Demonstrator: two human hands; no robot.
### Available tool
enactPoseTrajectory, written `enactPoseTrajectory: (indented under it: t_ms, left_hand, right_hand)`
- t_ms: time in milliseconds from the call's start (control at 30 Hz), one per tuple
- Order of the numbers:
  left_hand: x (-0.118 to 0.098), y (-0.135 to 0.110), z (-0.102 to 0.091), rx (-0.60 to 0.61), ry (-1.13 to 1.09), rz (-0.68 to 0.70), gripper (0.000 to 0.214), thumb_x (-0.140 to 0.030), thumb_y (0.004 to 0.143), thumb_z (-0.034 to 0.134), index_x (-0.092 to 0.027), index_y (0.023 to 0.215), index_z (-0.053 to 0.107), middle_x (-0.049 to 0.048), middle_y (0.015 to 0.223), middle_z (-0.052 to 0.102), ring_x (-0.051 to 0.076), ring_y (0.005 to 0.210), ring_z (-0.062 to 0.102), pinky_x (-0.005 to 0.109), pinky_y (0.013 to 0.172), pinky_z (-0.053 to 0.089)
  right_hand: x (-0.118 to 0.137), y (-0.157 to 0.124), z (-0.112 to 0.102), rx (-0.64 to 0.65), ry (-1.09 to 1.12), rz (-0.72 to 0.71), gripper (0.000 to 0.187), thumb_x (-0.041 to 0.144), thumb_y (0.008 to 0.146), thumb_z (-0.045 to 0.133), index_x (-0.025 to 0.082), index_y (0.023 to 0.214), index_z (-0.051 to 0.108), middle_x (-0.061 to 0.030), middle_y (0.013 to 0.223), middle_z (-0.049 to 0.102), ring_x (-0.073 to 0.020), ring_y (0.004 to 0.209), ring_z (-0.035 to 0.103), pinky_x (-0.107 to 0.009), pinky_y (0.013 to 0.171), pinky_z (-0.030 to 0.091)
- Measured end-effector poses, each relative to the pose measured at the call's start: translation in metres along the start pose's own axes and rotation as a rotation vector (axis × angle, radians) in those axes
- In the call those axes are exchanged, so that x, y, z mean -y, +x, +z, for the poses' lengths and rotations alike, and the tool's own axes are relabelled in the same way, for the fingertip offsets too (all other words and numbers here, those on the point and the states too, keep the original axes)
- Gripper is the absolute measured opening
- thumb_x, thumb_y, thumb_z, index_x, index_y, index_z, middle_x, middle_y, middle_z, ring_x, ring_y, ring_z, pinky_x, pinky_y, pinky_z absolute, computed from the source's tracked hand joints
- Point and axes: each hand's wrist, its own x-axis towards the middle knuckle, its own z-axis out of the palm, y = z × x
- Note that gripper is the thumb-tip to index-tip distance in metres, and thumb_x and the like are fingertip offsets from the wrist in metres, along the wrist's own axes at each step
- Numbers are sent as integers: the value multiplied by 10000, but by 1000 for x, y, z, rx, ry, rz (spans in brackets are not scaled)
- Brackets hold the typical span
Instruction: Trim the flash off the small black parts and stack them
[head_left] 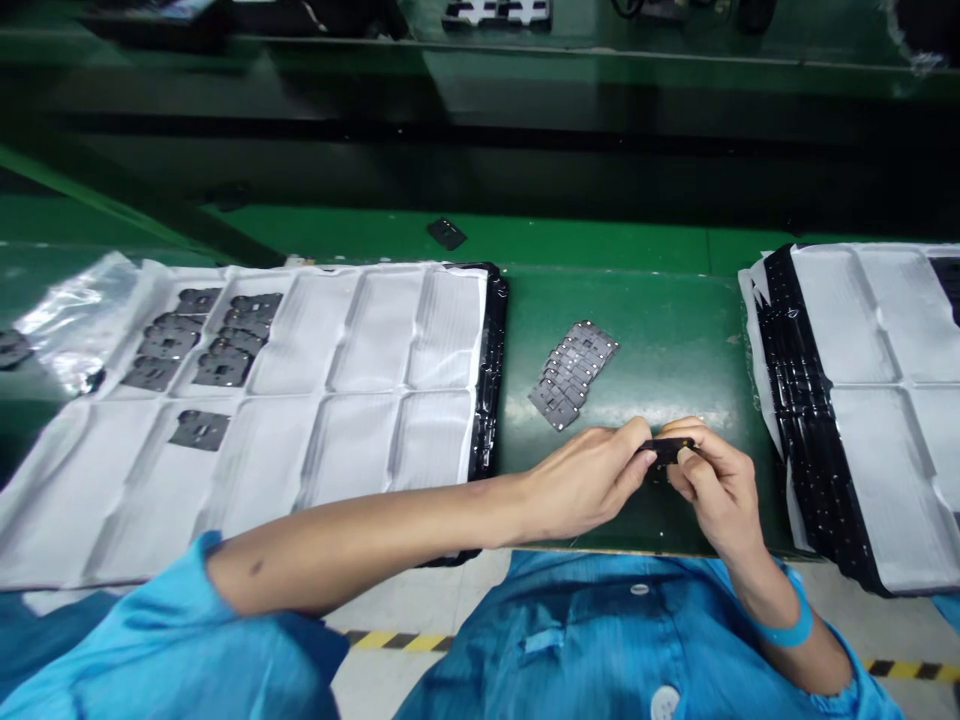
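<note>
Between my two hands, close to the bench's front edge, is a small flat black plate [669, 450] with a few gold-coloured spots. My left hand [592, 475] pinches its left end, and the fingers of my right hand [716, 485] are closed on its right end. The fingers cover part of the plate. Just beyond my left hand lies an overlapping row of similar dark plates [576, 372] on the green bench top. In the left tray [442, 330], more such plates [201, 430] sit in several of the white-lined compartments.
To the right stands another stack of black trays with white lining [847, 330]. A lone dark plate [447, 233] lies at the back of the bench. Clear plastic wrap [82, 310] is crumpled at the far left. A green shelf [600, 55] runs across above the bench.
</note>
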Motion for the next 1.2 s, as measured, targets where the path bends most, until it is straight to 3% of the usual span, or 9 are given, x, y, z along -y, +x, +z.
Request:
enactPoseTrajectory:
  t_ms: [167, 233, 400, 700, 1200]
  left_hand:
    - [1, 2, -5, -17, -36, 0, 139, -289, 1084, 396, -242, 953, 392, -53, 675, 460, 155, 584, 461, 315, 588, 313]
    - [0, 1, -9, -12, -69, -5, 119, -267, 1063, 409, -243, 948, 387, -59, 667, 460, 149, 579, 453, 309, 584, 324]
    - [1, -4, -17, -29, -213, 9, 132, -275, 1057, 393, -233, 938, 430, -43, 715, 502, 147, 646, 502, 299, 631, 384]
    - [5, -10, -8, -198, -323, 36, 266, -317, 1095, 307, -236, 860, 401, -55, 652, 413, 129, 572, 401, 293, 592, 342]
    - [10, -8, -4, -242, -260, 95, 164, -253, 1009, 333, -254, 845, 342, -83, 613, 309, 129, 544, 317, 292, 570, 278]
  right_hand:
    - [6, 0, -10, 111, -70, 21, 223, 158, 975, 557, 215, 1090, 739, 5, 856, 635, -127, 638, 551, -264, 605, 443]
    - [10, 1, -12, 127, -108, 19, 162, 213, 1023, 571, 213, 1052, 731, 0, 849, 636, -142, 680, 569, -274, 648, 459]
    - [15, 1, -7, 73, -217, -53, 322, 279, 1112, 557, 217, 804, 629, 20, 722, 565, -144, 670, 541, -285, 680, 425]
    - [14, -5, 5, 32, -278, -160, 237, 222, 1112, 549, 227, 906, 665, 11, 770, 597, -170, 716, 588, -320, 757, 437]
    - [12, -12, 9, 38, -257, -177, 326, 201, 1110, 539, 223, 792, 611, 5, 798, 600, -166, 729, 579, -320, 754, 417]
